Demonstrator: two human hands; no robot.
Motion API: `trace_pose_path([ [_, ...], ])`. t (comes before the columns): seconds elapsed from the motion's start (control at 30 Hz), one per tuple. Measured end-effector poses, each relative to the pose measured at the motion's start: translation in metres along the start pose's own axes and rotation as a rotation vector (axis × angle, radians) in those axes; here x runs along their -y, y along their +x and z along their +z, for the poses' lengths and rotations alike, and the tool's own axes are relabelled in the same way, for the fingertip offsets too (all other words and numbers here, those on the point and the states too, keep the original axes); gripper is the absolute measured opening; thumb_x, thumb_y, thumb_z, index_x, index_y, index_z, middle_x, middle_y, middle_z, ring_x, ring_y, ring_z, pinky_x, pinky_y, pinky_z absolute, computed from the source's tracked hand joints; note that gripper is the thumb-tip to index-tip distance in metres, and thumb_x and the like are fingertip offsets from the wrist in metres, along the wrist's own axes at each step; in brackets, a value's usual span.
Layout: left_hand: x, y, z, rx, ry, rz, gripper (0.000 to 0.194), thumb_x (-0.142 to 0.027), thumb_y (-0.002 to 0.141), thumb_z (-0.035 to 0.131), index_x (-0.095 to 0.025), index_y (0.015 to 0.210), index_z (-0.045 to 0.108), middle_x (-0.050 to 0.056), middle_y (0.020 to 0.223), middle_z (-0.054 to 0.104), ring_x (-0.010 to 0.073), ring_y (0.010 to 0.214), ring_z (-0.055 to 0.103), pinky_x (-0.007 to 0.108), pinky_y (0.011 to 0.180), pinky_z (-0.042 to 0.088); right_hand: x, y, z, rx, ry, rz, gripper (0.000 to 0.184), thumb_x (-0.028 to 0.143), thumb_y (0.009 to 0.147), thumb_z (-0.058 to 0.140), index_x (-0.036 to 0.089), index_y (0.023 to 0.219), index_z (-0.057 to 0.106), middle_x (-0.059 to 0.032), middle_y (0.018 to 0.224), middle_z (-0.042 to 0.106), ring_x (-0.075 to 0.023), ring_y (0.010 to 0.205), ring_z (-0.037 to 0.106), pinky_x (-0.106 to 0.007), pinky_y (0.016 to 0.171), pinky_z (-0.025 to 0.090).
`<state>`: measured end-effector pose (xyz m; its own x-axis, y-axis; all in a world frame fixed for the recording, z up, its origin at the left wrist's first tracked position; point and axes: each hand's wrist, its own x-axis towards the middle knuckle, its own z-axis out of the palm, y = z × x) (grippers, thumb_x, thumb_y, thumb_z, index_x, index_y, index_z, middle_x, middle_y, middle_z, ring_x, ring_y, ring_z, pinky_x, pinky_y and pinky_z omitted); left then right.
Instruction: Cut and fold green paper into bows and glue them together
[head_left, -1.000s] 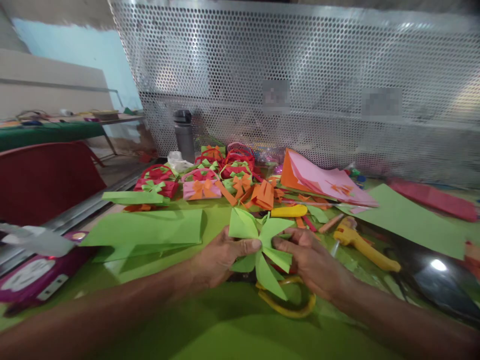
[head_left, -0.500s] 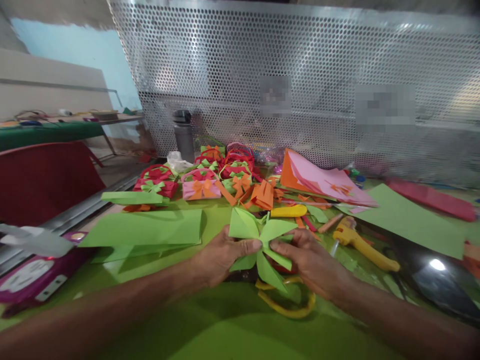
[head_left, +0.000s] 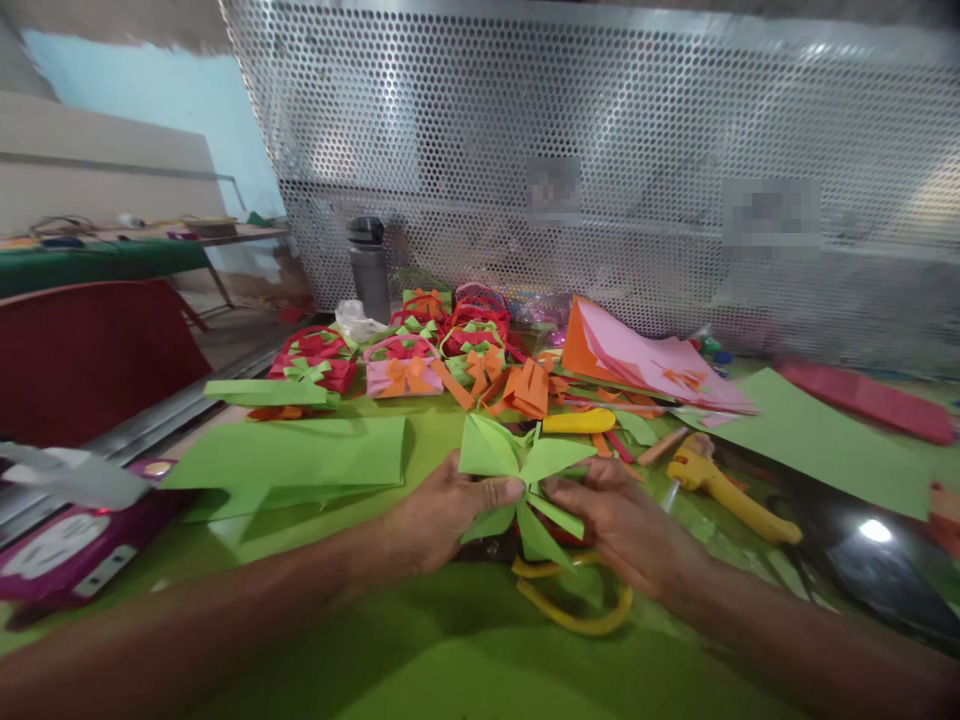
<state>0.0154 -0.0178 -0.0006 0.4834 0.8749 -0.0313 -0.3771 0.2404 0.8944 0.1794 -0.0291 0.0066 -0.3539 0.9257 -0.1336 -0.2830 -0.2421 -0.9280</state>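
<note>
A green paper bow (head_left: pixel 551 462) with several pointed flaps is held between my two hands over the green tabletop. My left hand (head_left: pixel 442 515) pinches it from the left, its thumb lying near the centre. From the right, my right hand (head_left: pixel 619 515) grips the bow with the thumb on top and the other fingers behind. Scissors with yellow handles (head_left: pixel 619 610) lie just below the bow, their blades partly hidden under it. A yellow cutter (head_left: pixel 577 422) rests beyond the bow, and a yellow glue gun (head_left: pixel 731 492) lies right of my right hand.
Small paper handbags with bows (head_left: pixel 405 372) stand at the back. Folded green paper (head_left: pixel 300 455) lies left, near a purple power strip (head_left: pixel 90 545). Pink and orange sheets (head_left: pixel 637 350) and a black shiny phone-like object (head_left: pixel 892 570) are right. A bottle (head_left: pixel 369 270) stands before a perforated metal panel (head_left: pixel 465 130).
Almost nothing differs. Both hands keep hold of the green paper bow in the same place, and the view has shifted very slightly.
</note>
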Motion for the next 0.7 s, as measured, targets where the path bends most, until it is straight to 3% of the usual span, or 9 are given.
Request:
trace_pose_path([
  [0.2, 0.001, 0.002, -0.001, -0.049, -0.047, -0.011, 0.035, -0.019, 0.069, 0.073, -0.012, 0.103, 0.066, 0.012, 0.102, 0.071, 0.0276, 0.097, 0.064, 0.037, 0.083, 0.051, 0.003, 0.004, -0.008, -0.09, -0.103, -0.039, 0.016, 0.032, 0.069, 0.072, 0.018, 0.073, 0.065, 0.0021, 0.059, 0.063, -0.0136, 0.053, 0.057, -0.027, 0.055, 0.045],
  [0.33, 0.001, 0.004, -0.003, -0.126, -0.033, -0.028, 0.036, -0.022, 0.066, 0.076, -0.011, 0.099, 0.068, 0.011, 0.087, 0.073, 0.0284, 0.085, 0.068, 0.039, 0.078, 0.053, 0.013, 0.017, -0.027, -0.194, -0.54, -0.22, 0.017, 0.035, 0.076, 0.06, 0.018, 0.07, 0.06, -0.0013, 0.064, 0.065, -0.0174, 0.062, 0.061, -0.032, 0.063, 0.047],
  [0.4, 0.0, 0.004, -0.003, -0.165, -0.033, -0.041, 0.037, -0.023, 0.063, 0.078, -0.01, 0.096, 0.068, 0.011, 0.081, 0.074, 0.0287, 0.079, 0.069, 0.04, 0.076, 0.054, 0.019, 0.024, -0.037, -0.283, -0.769, -0.321, 0.014, 0.032, 0.074, 0.06, 0.018, 0.075, 0.063, -0.0045, 0.075, 0.068, -0.022, 0.077, 0.063, -0.036, 0.075, 0.046],
  [0.47, -0.002, 0.004, -0.001, -0.193, -0.03, -0.047, 0.039, -0.023, 0.061, 0.079, -0.01, 0.095, 0.068, 0.011, 0.08, 0.074, 0.0285, 0.078, 0.069, 0.04, 0.076, 0.054, 0.023, 0.026, -0.041, -0.333, -0.854, -0.362, 0.02, 0.027, 0.069, 0.065, 0.018, 0.086, 0.064, -0.0069, 0.091, 0.069, -0.0255, 0.092, 0.06, -0.039, 0.085, 0.042],
  [0.53, -0.003, 0.003, 0.0, -0.198, -0.024, -0.043, 0.039, -0.023, 0.061, 0.079, -0.01, 0.097, 0.068, 0.012, 0.082, 0.074, 0.0281, 0.078, 0.069, 0.04, 0.077, 0.054, 0.023, 0.024, -0.039, -0.288, -0.884, -0.36, 0.021, 0.026, 0.07, 0.065, 0.018, 0.09, 0.064, -0.0066, 0.095, 0.068, -0.0251, 0.092, 0.059, -0.037, 0.084, 0.042],
  [0.6, -0.004, 0.003, 0.001, -0.177, -0.018, -0.021, 0.038, -0.023, 0.064, 0.077, -0.01, 0.098, 0.068, 0.012, 0.087, 0.073, 0.0282, 0.081, 0.069, 0.04, 0.078, 0.053, 0.022, 0.018, -0.032, -0.188, -0.878, -0.324, 0.017, 0.033, 0.079, 0.058, 0.017, 0.083, 0.064, -0.0054, 0.082, 0.067, -0.0227, 0.08, 0.06, -0.034, 0.074, 0.044],
  [0.7, -0.004, 0.002, 0.002, -0.167, -0.024, -0.014, 0.035, -0.023, 0.066, 0.076, -0.011, 0.097, 0.068, 0.013, 0.09, 0.073, 0.0282, 0.083, 0.068, 0.039, 0.078, 0.053, 0.018, 0.01, -0.02, -0.083, -0.756, -0.244, 0.037, 0.047, 0.086, 0.046, 0.016, 0.074, 0.063, -0.0046, 0.069, 0.064, -0.0201, 0.07, 0.059, -0.031, 0.062, 0.045],
])
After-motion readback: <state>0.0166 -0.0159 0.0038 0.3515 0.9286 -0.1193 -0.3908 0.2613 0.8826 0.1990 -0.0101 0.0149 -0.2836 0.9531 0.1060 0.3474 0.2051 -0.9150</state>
